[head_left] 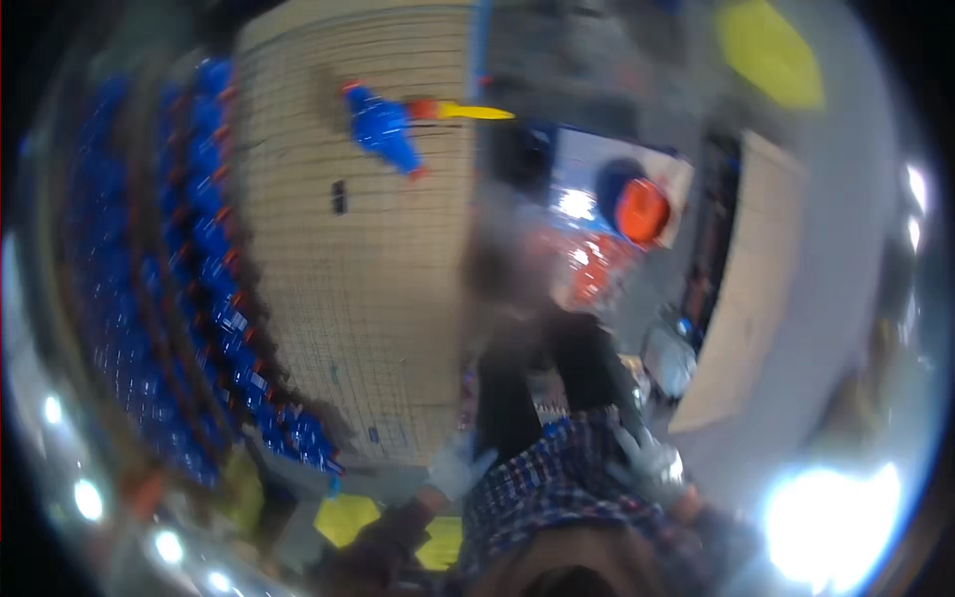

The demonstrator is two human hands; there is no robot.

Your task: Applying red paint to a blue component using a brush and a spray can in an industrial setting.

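Left hand (458, 471) and right hand (653, 464) look empty, fingers loosely spread; the blue part (381, 129) lies on the table (348, 289), well apart from both; the step seems a wait; grasping it would call for a forward reach.

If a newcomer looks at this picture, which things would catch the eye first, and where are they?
Probably the blue piece with orange-red ends, lying on the upper part of the tan, grid-lined table, its yellow strip pointing right. The eye may then go to the crowded rows of blue things along the table's left side, and to the round orange-red object beyond its right edge.
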